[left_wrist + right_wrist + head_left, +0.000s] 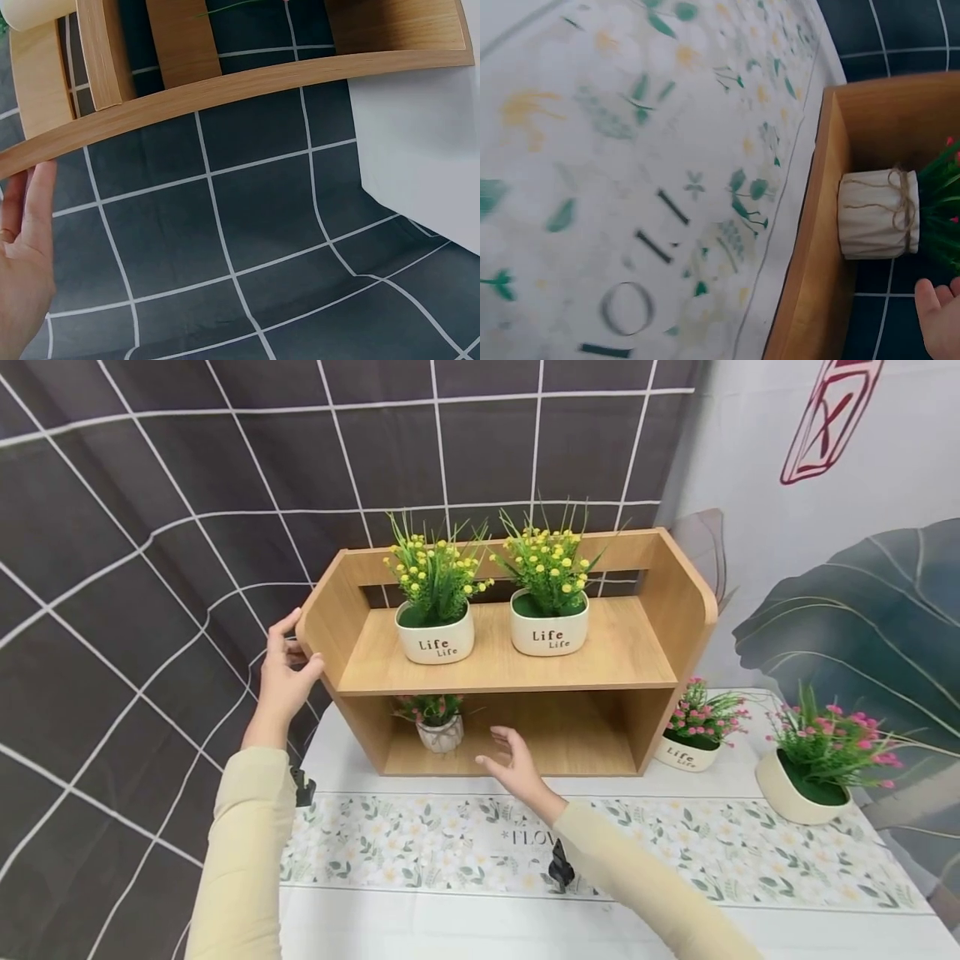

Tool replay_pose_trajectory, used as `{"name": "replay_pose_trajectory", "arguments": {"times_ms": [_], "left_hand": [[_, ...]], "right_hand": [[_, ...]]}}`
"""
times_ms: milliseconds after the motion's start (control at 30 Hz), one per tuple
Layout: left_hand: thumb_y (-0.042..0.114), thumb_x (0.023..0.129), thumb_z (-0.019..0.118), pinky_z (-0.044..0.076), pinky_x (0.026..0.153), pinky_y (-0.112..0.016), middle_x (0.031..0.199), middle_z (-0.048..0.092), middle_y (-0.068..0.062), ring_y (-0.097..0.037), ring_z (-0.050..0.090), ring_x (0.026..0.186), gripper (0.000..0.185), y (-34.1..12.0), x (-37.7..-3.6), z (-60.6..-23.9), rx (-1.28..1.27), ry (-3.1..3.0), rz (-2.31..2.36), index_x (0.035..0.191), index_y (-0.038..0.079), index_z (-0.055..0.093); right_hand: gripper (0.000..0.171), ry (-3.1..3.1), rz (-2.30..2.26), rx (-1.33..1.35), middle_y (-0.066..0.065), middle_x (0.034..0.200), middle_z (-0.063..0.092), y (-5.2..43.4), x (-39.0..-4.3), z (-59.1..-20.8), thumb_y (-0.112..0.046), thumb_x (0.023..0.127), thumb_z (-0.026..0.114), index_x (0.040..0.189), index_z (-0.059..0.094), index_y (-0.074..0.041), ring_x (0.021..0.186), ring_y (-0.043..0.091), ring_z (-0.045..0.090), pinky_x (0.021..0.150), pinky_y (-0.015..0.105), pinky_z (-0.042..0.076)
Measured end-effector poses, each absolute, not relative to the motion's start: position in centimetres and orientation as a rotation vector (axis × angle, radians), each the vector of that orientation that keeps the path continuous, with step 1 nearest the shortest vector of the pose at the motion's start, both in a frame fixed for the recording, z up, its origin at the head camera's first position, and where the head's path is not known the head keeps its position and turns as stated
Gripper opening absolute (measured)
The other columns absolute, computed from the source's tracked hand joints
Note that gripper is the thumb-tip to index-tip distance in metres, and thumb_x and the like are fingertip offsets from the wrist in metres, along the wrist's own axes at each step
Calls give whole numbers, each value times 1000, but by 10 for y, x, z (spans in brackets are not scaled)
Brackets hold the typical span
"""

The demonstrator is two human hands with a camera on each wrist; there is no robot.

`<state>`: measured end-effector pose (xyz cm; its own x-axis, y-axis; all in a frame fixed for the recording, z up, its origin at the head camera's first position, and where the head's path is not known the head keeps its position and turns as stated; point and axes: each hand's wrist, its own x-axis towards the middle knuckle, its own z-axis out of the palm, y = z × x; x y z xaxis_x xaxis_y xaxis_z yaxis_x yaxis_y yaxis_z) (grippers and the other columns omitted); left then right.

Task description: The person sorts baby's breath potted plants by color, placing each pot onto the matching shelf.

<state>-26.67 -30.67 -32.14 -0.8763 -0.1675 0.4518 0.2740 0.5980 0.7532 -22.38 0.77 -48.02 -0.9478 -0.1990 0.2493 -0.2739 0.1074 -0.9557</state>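
Observation:
A two-tier wooden shelf [495, 687] stands on the table. My left hand [283, 681] is at its left side panel, and in the left wrist view the fingertips [39, 180] touch the panel's edge [225, 86]. In front of the lower tier hangs my right hand [517, 768], fingers apart and holding nothing. To its left, a small white pot [441, 735] with pink flowers sits on the lower tier; the right wrist view shows twine tied round this pot [877, 216]. On the upper tier are two white "Life" planters [435, 643] [550, 633] with yellow flowers.
Right of the shelf, two white planters [686, 755] [802, 797] with pink flowers stand on the table; the farther right one is tilted. A floral runner [420, 843] crosses the white tabletop [390, 918]. Behind hangs a dark gridded curtain [247, 460].

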Motion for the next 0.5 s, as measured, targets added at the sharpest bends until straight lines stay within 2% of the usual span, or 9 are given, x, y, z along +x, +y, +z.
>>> {"name": "replay_pose_trajectory", "arguments": {"times_ms": [300,500], "left_hand": [[1,84,53,41,78,-18,109,57,-17,-3,48,88,69,-307,-267,-317,-58,-2348,-1208,146,25,32],[2,85,53,42,78,-20,107,57,-18,0,48,86,69,-305,-265,-321,-53,-2358,-1193,146,23,31]], "right_hand": [[51,-2321,1900,383,29,129,48,34,-196,-475,-1,82,69,126,45,13,115,42,50,96,51,44],[49,-2322,1769,334,26,126,53,60,-190,-501,-1,80,71,123,50,8,115,39,51,96,54,43]]}}
